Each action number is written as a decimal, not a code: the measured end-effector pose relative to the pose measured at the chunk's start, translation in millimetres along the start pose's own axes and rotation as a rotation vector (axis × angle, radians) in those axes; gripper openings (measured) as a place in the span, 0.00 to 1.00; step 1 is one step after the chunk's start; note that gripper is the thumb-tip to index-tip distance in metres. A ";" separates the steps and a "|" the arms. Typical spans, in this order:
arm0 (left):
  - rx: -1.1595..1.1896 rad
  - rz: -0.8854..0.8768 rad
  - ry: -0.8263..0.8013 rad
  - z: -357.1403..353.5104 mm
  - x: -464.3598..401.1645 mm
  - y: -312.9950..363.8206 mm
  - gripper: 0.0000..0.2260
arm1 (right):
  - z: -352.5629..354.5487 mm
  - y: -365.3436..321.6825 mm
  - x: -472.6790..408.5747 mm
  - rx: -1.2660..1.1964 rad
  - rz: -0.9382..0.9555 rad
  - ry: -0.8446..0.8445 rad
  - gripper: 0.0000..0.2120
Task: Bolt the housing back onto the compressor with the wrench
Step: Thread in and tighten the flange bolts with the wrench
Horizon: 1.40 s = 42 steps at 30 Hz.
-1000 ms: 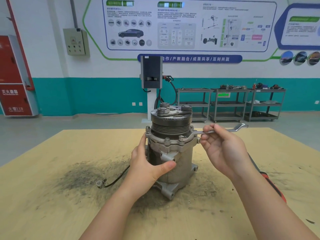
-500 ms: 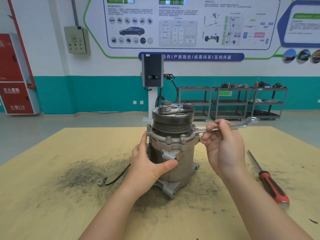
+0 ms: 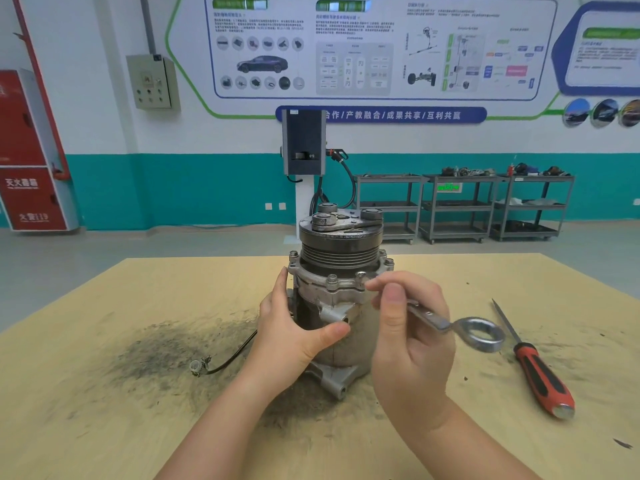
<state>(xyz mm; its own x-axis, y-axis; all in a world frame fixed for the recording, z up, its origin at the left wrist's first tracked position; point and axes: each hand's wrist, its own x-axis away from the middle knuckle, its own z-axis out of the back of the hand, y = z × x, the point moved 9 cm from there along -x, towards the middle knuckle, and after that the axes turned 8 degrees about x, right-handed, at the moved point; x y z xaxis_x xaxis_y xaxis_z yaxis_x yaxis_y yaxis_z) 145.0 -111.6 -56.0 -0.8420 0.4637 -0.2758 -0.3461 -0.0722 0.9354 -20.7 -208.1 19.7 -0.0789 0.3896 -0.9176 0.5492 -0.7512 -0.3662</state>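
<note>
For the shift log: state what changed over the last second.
The right hand swung the wrench handle from pointing away to the right round toward the person; its free ring end now hangs low at the front right, its working end hidden behind the hand. Unchanged: the left hand grips the compressor, which stands upright; the screwdriver lies on the table.

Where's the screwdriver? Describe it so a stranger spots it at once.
On the yellow table, look right of the compressor. The screwdriver lies flat there. Unlike the all-metal wrench beside it, it has a red-and-black handle.
</note>
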 end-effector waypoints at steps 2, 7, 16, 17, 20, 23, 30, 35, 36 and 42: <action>0.007 0.002 0.004 0.2 -0.9 -1.6 0.63 | -7.5 -8.4 1.0 0.065 0.044 -0.069 0.11; -0.015 0.029 0.006 0.7 -1.6 -2.8 0.69 | -22.5 -24.6 0.5 0.169 0.131 -0.217 0.11; -0.207 0.245 0.267 -35.2 25.9 20.2 0.67 | 38.0 65.4 -38.7 -0.425 -0.639 0.221 0.07; -0.239 0.292 0.279 -45.5 29.5 25.1 0.67 | 40.1 77.1 -37.3 -0.466 -0.720 0.244 0.08; -0.264 0.393 0.227 -69.2 33.4 31.8 0.64 | 46.4 94.9 -36.7 -0.495 -0.828 0.285 0.10; -0.193 0.357 0.092 -69.0 28.8 33.7 0.58 | 51.8 102.3 -40.3 -0.505 -0.850 0.285 0.10; -0.270 0.137 0.017 10.6 -6.4 61.6 0.54 | 50.4 112.3 -44.7 -0.546 -0.857 0.217 0.10; -0.121 0.051 -0.227 -2.7 -36.3 40.9 0.63 | 46.8 121.4 -45.5 -0.606 -0.902 0.171 0.10; -0.073 0.043 -0.276 -9.5 -40.9 36.0 0.64 | 45.0 124.3 -45.6 -0.620 -0.928 0.152 0.09; 0.153 -0.027 -0.232 -22.9 -57.7 12.3 0.40 | 40.3 133.9 -44.3 -0.599 -0.964 0.108 0.08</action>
<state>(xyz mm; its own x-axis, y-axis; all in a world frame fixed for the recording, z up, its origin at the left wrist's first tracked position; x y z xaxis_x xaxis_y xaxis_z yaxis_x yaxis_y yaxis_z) 179.8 -159.4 -33.6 -0.7097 0.6550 -0.2596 -0.2860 0.0690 0.9557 22.8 -347.4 5.1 -0.6270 0.7323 -0.2657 0.6100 0.2493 -0.7522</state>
